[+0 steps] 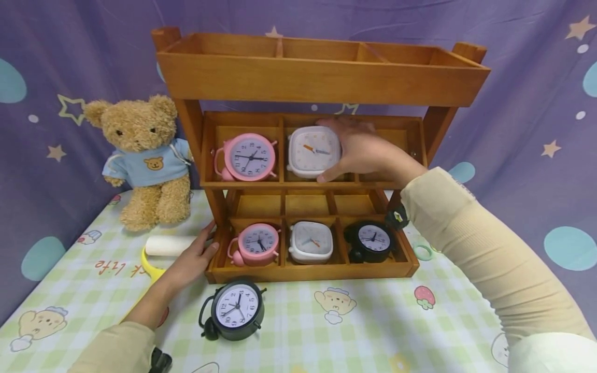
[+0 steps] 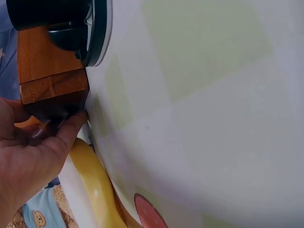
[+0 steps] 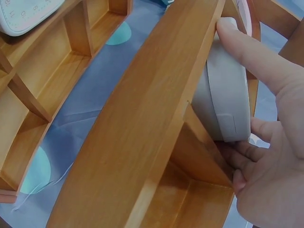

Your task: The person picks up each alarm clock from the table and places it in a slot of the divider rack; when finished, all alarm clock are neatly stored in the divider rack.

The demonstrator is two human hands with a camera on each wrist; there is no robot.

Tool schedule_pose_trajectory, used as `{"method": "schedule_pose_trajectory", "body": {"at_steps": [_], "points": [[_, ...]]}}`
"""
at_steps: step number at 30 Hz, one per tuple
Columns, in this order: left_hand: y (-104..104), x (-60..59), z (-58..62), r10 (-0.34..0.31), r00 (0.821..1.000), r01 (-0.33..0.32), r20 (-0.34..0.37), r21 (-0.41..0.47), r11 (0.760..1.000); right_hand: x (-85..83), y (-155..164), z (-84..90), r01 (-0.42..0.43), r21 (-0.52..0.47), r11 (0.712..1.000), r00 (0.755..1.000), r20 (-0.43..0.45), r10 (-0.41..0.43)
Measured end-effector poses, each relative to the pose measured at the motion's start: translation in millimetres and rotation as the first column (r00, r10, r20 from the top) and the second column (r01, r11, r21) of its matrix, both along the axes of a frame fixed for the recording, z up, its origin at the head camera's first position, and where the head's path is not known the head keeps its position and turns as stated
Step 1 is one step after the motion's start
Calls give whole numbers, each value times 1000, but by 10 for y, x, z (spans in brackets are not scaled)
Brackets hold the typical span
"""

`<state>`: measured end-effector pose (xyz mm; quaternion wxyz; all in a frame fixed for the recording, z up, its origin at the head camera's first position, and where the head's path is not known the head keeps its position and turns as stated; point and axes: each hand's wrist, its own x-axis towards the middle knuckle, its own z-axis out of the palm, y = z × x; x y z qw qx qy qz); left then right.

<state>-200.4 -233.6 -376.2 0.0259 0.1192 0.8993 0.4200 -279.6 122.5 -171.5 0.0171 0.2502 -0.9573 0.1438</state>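
Note:
My right hand point(image 1: 349, 150) reaches into the middle tier of a wooden three-tier shelf point(image 1: 322, 83) and grips a white square clock point(image 1: 310, 151) in the centre compartment, fingers on top and thumb below. In the right wrist view the right hand point(image 3: 270, 156) wraps the white clock point(image 3: 228, 95) from the side behind the shelf's front rail point(image 3: 142, 123). My left hand point(image 1: 193, 259) rests with straight fingers against the bottom tray's left front corner. In the left wrist view the left hand point(image 2: 28, 161) touches that wooden corner point(image 2: 47, 71).
A pink clock point(image 1: 249, 157) shares the middle tier. The bottom tray holds a pink clock point(image 1: 258, 244), a white clock point(image 1: 311, 242) and a black clock point(image 1: 371, 240). Another black clock point(image 1: 238, 309) stands on the tablecloth in front. A teddy bear point(image 1: 144, 155) and a white roll point(image 1: 168, 245) sit at the left.

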Motion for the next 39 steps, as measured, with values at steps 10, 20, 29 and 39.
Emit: {"method": "schedule_pose_trajectory", "body": {"at_steps": [10, 20, 29, 39], "points": [[4, -5, 8, 5, 1000, -5, 7, -10, 1000, 13, 4, -7, -13, 18, 1000, 1000, -7, 13], [4, -18, 6, -2, 1000, 2, 16, -13, 1000, 105, 84, -32, -43, -62, 997, 996, -80, 38], [3, -18, 12, 10, 999, -10, 39, -19, 1000, 318, 167, -59, -93, -167, 982, 965, -260, 47], [-1, -17, 15, 7, 999, -7, 44, -19, 1000, 528, 250, -189, -168, -272, 948, 916, -399, 47]]}}
